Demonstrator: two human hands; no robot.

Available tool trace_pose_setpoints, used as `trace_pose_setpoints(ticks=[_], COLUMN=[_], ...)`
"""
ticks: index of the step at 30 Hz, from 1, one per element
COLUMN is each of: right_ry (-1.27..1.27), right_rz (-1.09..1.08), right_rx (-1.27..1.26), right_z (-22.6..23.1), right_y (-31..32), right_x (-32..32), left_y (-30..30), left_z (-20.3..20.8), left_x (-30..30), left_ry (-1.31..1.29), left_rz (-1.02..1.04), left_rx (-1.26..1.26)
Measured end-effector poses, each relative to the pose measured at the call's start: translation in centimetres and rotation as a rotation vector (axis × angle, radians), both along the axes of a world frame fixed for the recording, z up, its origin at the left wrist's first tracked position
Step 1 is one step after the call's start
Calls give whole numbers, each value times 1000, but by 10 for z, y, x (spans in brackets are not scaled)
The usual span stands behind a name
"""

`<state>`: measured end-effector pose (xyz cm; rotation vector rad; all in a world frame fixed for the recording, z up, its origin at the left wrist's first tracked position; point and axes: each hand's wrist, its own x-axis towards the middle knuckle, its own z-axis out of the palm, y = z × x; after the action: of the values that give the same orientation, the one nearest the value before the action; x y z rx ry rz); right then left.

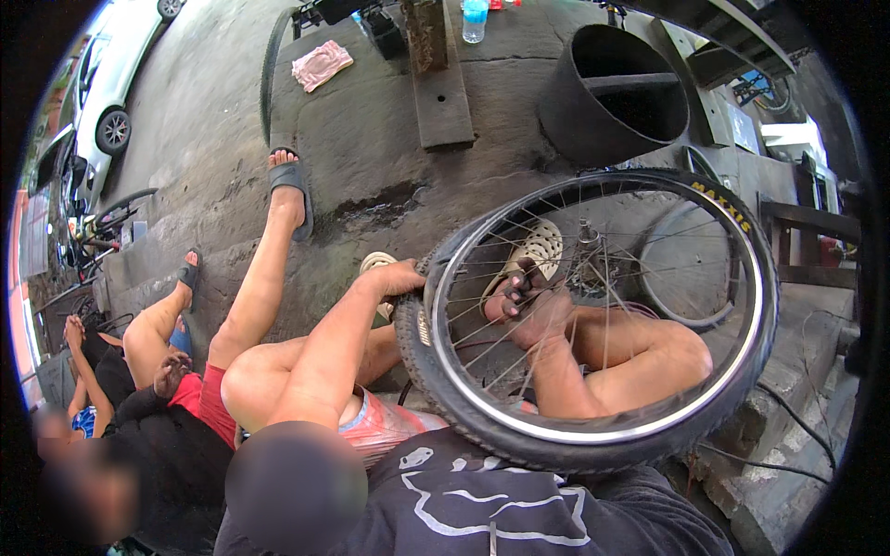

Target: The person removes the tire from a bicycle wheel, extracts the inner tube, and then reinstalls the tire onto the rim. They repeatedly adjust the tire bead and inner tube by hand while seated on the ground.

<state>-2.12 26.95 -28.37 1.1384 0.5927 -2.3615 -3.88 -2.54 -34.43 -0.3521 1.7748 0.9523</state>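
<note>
**Wheel loose, tyre on but unproven**

Here's the bicycle wheel (593, 437), centre-right, off any bike! Left hand (399, 276): fingers clamped on the tyre (419, 361). Right hand (540, 315), through the wheel: fingers curled, grip unclear. Full seating? Can't tell; remounting looks undone.

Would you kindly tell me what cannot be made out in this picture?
Head view: whether the right hand grips anything; blur and the wheel in front obscure it.
Head view: fingertips of the left hand; the wheel hides them.
Head view: top of the bottle; the upper edge cuts it off.
</note>
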Motion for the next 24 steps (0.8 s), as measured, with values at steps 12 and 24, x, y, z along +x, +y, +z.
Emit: trace_pose_setpoints(ticks=[12, 24], right_ry=[-204, -162], right_rz=[-209, -208], right_rx=[78, -14], right_z=[-18, -9], right_y=[20, 8], right_x=[-5, 2], left_y=[37, 40], left_z=[13, -14], left_x=[39, 74], left_ry=[286, 242], left_rz=[-54, 335], left_rx=[99, 82])
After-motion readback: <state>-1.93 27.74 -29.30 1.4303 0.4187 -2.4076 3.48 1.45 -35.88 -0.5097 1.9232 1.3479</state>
